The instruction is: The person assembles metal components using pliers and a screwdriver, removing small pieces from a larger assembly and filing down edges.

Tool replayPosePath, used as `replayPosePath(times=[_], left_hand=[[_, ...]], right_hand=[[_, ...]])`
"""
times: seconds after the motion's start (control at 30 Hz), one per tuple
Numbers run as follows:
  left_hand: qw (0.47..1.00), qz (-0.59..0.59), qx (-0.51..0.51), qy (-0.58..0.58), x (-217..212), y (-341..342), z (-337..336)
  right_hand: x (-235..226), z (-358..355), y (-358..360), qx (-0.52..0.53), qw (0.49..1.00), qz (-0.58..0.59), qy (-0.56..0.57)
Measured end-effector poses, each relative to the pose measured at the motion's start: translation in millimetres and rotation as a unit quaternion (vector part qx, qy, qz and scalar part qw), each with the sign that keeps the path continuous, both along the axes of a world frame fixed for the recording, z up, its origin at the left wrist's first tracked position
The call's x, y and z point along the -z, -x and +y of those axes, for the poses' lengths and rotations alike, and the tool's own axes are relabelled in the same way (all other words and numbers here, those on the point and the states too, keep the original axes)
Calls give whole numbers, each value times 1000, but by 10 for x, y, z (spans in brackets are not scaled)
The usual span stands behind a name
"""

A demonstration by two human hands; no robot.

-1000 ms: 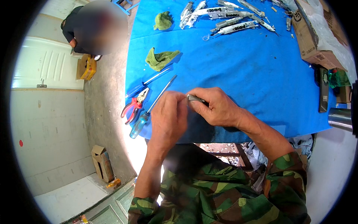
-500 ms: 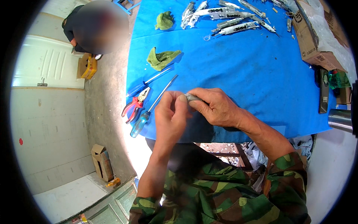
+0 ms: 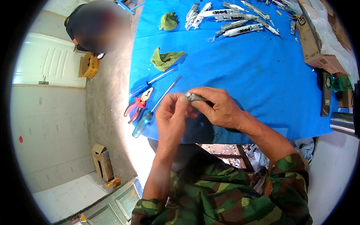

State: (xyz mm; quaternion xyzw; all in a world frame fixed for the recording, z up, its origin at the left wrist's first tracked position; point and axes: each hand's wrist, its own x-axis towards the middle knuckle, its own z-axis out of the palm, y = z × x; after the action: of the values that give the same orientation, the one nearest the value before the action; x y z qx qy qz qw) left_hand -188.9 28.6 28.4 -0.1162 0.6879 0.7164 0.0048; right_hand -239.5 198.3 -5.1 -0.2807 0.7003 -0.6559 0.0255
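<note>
Over the near left part of the blue cloth, my right hand (image 3: 221,107) grips a small grey cylindrical part (image 3: 195,97) between thumb and fingers. Its left end, with a lighter tip, pokes out toward my left hand. Thumb and forefinger of my left hand (image 3: 173,112) are pinched together right at that tip; whether something small is between them is hidden. Left of my left hand lie a screwdriver with a teal handle (image 3: 142,124), red-handled pliers (image 3: 138,105) and another screwdriver with a blue handle (image 3: 139,89).
Two green rags (image 3: 165,60) lie on the blue cloth (image 3: 240,63). Several long white and grey pieces (image 3: 240,30) are heaped at the far side. A cardboard box (image 3: 313,48), a dark flat case (image 3: 325,93) and a metal cup (image 3: 342,123) line the right edge. Another person (image 3: 71,32) is at the far left.
My left fingertips have drawn slightly away from the right hand, so more of the grey part's left end shows. The view has shifted a little; the right hand's grip is the same.
</note>
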Motion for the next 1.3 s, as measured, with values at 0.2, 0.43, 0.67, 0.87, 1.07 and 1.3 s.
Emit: replayPosePath(times=[0.2,0.43,0.67,0.87,1.07,1.3], left_hand=[[995,34,-2,92,-105,-9,-80],[959,98,78,254,-91,35,-243],[929,129,58,341,-38,15,-207],[956,52,58,282,-52,11,-188],[985,5,65,159,-7,-8,-265],[960,80,84,254,-89,-4,-287]], right_hand=[[-46,6,-4,-2,1000,-15,-24],[25,1,8,-5,999,7,-32],[-38,3,3,-10,999,-4,-48],[-24,-3,9,-16,999,-7,-34],[5,-3,4,-12,999,-7,-41],[10,-14,21,5,999,12,-50]])
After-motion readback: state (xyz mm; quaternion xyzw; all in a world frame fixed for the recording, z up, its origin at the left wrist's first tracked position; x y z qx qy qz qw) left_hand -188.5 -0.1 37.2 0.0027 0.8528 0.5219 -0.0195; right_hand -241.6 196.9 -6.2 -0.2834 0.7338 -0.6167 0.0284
